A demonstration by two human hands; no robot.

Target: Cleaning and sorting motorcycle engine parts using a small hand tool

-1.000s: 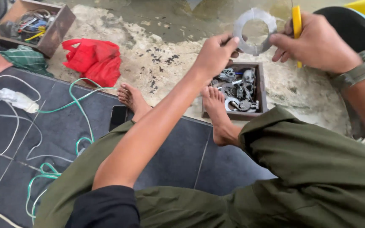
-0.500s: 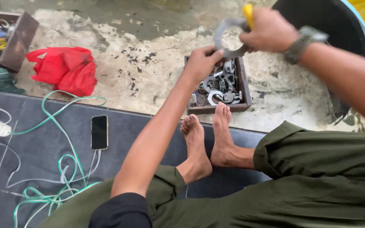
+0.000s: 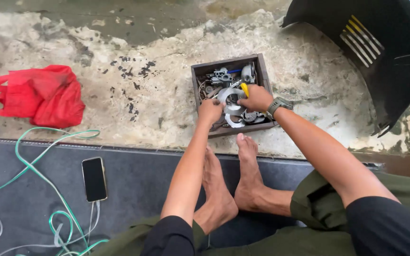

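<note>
A small dark wooden box (image 3: 200, 72) full of several grey metal parts sits on the worn concrete floor just past my bare feet. Both hands reach into it. My right hand (image 3: 257, 98), with a watch on the wrist, grips a yellow-handled tool (image 3: 245, 88) and presses on a grey metal ring (image 3: 226, 95) that lies on top of the parts. My left hand (image 3: 210, 111) is closed at the ring's near-left edge over the box; what its fingers hold is hidden. The ring's middle is partly covered by both hands.
A red plastic bag (image 3: 43, 95) lies on the floor at left. A black phone (image 3: 94, 178) rests on the dark mat, plugged into a white cable, beside green cable loops (image 3: 53, 208). A large black curved plastic panel (image 3: 380, 52) stands at upper right.
The ring was held up in the air by both hands; it has come down into the box with them. The view has shifted, and my feet lie closer together.
</note>
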